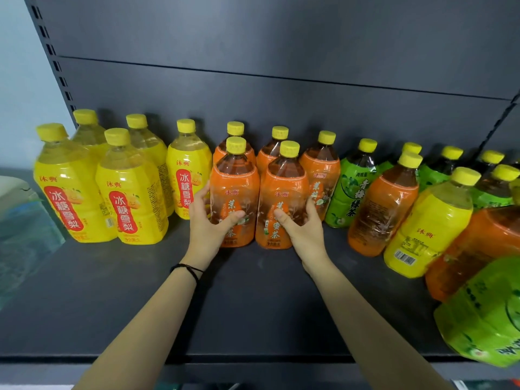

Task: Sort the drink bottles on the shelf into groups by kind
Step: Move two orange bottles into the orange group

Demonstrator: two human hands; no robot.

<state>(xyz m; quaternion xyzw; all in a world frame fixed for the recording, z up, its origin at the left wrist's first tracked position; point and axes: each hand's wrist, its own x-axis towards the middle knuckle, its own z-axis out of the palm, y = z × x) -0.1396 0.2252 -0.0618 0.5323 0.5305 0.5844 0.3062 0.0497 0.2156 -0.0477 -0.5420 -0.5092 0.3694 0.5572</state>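
Several yellow-label pear-drink bottles (71, 190) stand grouped at the shelf's left. Several orange-label tea bottles cluster in the middle. My left hand (209, 223) grips the front left orange bottle (235, 175) low on its label. My right hand (299, 223) grips the front right orange bottle (282, 181) beside it. Both bottles stand upright on the shelf, touching each other. To the right, green-label tea bottles (350, 190) stand at the back, mixed with an orange bottle (382, 209) and a yellow bottle (430, 229) in front.
The dark shelf board (253, 305) extends toward me to its front edge. Another orange bottle (475, 249) and a green bottle (484, 319) stand at the near right edge. A pale plastic-wrapped object (19, 220) sits at far left. The shelf's back panel rises behind.
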